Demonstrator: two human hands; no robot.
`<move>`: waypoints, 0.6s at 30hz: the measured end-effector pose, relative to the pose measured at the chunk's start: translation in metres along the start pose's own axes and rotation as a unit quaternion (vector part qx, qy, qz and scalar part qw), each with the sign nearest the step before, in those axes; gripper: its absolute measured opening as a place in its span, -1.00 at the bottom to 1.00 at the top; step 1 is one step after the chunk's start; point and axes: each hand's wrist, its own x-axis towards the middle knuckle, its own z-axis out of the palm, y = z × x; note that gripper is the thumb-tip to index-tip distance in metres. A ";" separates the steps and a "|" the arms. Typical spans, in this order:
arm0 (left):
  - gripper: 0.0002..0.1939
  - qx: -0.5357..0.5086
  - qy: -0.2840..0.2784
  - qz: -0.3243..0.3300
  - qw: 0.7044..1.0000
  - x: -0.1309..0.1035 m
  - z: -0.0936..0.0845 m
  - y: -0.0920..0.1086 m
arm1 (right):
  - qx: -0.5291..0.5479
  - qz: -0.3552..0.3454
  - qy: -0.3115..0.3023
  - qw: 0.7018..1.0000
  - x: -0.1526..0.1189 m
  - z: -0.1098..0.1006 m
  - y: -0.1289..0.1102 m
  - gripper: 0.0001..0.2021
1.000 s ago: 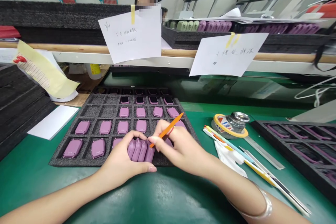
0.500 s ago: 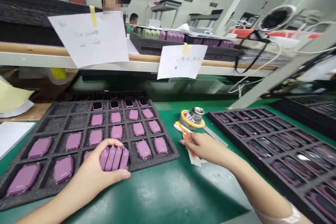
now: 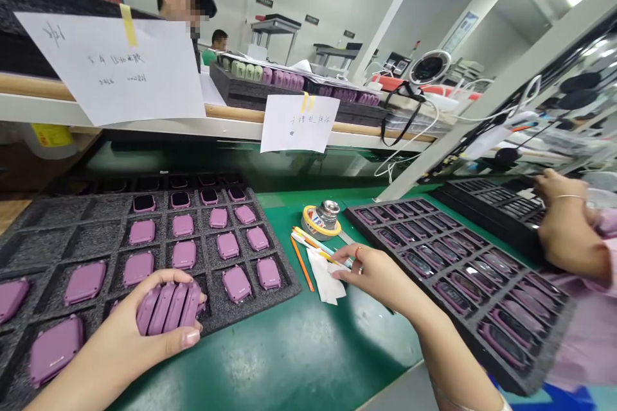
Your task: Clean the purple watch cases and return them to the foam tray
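Left hand (image 3: 126,331) curls around upright purple rounded-square watch cases (image 3: 168,309); right hand (image 3: 369,271), palm down, bends over white cloth (image 3: 326,284), grip unclear.

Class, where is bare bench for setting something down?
Mainly the near green bench top, bordered by the left hand, left tray and right hand; a narrower strip separates that tray from the yellow-rimmed item. Crowded: beside the right hand, with sticks and white cloth.

Left hand (image 3: 126,329) curled; right hand (image 3: 375,275) apparently parted.
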 end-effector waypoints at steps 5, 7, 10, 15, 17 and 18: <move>-0.30 -0.041 0.002 -0.003 0.999 0.000 0.001 -0.003 | 0.004 -0.019 0.008 1.000 -0.003 0.005 -0.005 -0.87; -0.29 -0.047 -0.004 -0.002 0.999 0.000 0.001 -0.004 | 0.005 -0.019 0.045 0.999 0.004 -0.002 -0.004 -0.83; -0.30 -0.039 -0.014 0.004 0.999 -0.001 0.000 -0.005 | 0.001 -0.022 0.121 0.992 0.024 -0.019 -0.002 -0.72; -0.31 -0.014 -0.003 0.010 1.000 -0.002 -0.002 -0.005 | -0.030 -0.033 0.171 0.984 0.059 -0.040 -0.006 -0.73; -0.31 0.002 0.002 0.014 1.000 -0.002 -0.002 -0.006 | -0.053 -0.030 0.173 0.983 0.067 -0.041 -0.009 -0.77; -0.31 0.016 0.005 0.017 1.000 -0.002 -0.002 -0.006 | -0.065 -0.028 0.172 0.983 0.070 -0.041 -0.010 -0.79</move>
